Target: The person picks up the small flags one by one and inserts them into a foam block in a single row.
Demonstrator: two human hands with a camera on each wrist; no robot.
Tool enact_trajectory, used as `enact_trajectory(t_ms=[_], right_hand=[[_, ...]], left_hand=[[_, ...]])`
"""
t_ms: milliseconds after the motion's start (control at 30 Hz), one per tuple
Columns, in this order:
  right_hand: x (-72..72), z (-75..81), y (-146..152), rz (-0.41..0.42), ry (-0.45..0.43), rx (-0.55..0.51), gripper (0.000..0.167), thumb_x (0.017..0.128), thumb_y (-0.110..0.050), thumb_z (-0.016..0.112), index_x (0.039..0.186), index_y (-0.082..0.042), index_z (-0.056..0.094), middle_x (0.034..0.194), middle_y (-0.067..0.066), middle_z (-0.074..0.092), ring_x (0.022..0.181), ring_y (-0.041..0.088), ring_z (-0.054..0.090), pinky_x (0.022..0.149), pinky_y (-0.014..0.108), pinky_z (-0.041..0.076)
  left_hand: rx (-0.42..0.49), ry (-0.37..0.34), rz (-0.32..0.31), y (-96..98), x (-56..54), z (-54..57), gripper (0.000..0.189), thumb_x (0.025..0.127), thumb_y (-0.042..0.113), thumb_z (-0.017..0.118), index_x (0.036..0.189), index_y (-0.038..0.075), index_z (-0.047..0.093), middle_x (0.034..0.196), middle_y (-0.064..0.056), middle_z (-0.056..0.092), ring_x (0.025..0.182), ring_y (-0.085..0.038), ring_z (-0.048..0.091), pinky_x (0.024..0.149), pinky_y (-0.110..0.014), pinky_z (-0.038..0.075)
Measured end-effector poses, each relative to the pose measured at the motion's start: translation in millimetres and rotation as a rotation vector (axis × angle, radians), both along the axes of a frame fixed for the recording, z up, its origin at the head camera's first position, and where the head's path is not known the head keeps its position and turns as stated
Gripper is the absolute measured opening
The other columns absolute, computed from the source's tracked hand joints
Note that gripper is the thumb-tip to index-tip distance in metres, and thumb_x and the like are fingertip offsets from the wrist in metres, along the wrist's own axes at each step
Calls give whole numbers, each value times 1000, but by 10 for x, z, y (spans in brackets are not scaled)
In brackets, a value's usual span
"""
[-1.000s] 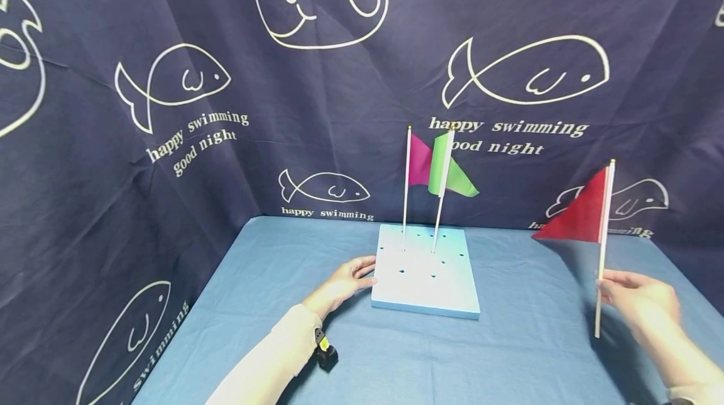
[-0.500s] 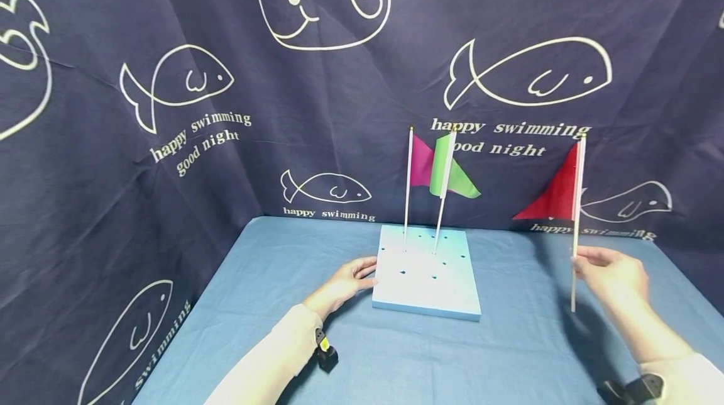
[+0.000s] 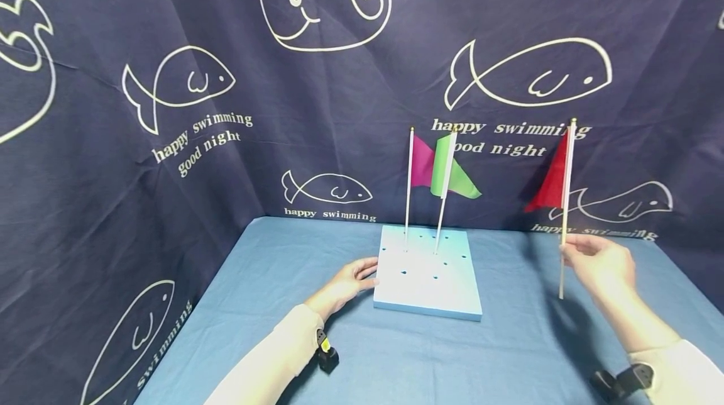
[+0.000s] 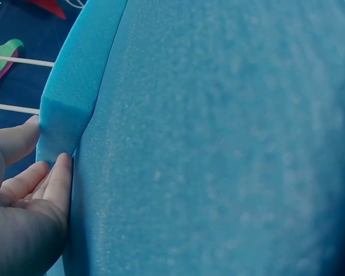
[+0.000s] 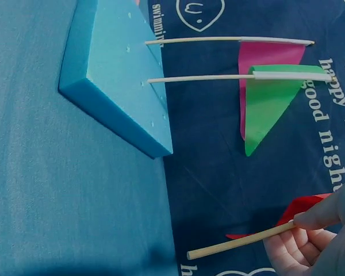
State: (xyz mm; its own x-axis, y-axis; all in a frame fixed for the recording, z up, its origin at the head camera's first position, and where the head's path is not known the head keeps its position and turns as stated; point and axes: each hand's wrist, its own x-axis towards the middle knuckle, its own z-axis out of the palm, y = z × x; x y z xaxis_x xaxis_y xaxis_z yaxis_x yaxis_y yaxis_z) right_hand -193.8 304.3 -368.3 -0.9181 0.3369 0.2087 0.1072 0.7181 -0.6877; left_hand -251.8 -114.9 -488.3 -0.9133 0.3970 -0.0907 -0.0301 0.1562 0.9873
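Pinched between the thumb and fingers of my right hand [image 3: 604,263] is a small red flag [image 3: 553,180] on a thin pole. It stands nearly upright above the table, right of a light blue foam board [image 3: 424,295]. In the right wrist view the bare lower end of the flag's pole [image 5: 236,244] sticks out past the fingers. My left hand [image 3: 344,283] touches the board's left side with fairly straight fingers. A magenta flag [image 3: 421,163] and a green flag [image 3: 459,177] stand in holes in the board, the green one leaning slightly right.
Several small holes dot the board's top. A blue cloth [image 3: 317,248] covers the table. Behind it hangs a dark blue curtain [image 3: 339,90] with white fish drawings and lettering. Each wrist wears a dark strapped camera.
My right hand has carried the red flag leftward and farther from me, raising it in view. The left hand and the board hold their places.
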Motion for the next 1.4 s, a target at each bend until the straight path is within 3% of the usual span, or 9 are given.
enact_trajectory(t_ms=[167,267,400,567,733,933,1000,1233,1400], right_hand=[[-45,31,-90,30,43,-8,35,92,-23,61,116,3,67,60,-41,53,53,-23,48,54,11,39],[-86,56,-175,50,54,-8,34,92,-22,62,115,2,68,65,-25,66,54,-23,48,53,11,40],[-146,104,-299,72,64,1,32,93,-21,62,114,1,69,80,6,76,55,-23,48,52,12,40],[-230,198,-455,114,102,-17,30,93,-19,62,113,3,69,89,19,74,56,-22,50,52,11,41],[-292,267,-576,128,88,-54,32,92,-22,64,114,1,69,84,8,76,57,-21,53,53,11,42],[-354,358,-708,162,128,-102,29,92,-20,65,112,1,70,68,-27,64,59,-19,55,55,9,42],[-375,399,-769,190,151,-144,28,92,-17,65,111,3,69,66,-33,58,59,-18,56,56,6,43],[-425,544,-991,242,174,-202,28,91,-14,66,110,6,68,71,-23,64,60,-15,60,60,4,47],[-451,615,-1107,266,199,-239,26,90,-10,66,110,7,68,67,-27,59,60,-13,60,62,3,48]], left_hand=[[8,-43,24,1,-10,-8,56,93,5,63,144,-1,41,147,-19,45,139,-31,40,112,-42,39],[12,-45,33,4,-19,-20,55,92,3,62,143,-2,42,147,-20,45,139,-32,40,111,-43,40],[9,-44,27,6,-20,-21,55,93,5,62,144,-1,41,148,-19,45,140,-31,40,111,-42,40],[8,-43,26,-11,-15,-26,55,94,6,62,144,1,41,148,-18,44,140,-31,39,111,-42,40],[28,-42,21,-19,-34,-69,55,93,4,62,144,-1,41,148,-20,44,140,-32,38,111,-42,41],[57,-29,11,-1,-57,-95,55,92,1,61,143,-4,40,148,-23,43,140,-33,38,110,-39,42],[59,-24,16,6,-55,-92,55,92,0,61,143,-5,40,147,-23,43,140,-34,38,110,-40,42],[46,-26,9,16,-53,-89,55,93,1,60,144,-4,39,148,-22,42,140,-33,37,110,-39,41],[34,-23,9,15,-52,-87,56,93,1,60,144,-3,39,149,-22,42,140,-33,38,110,-39,41]])
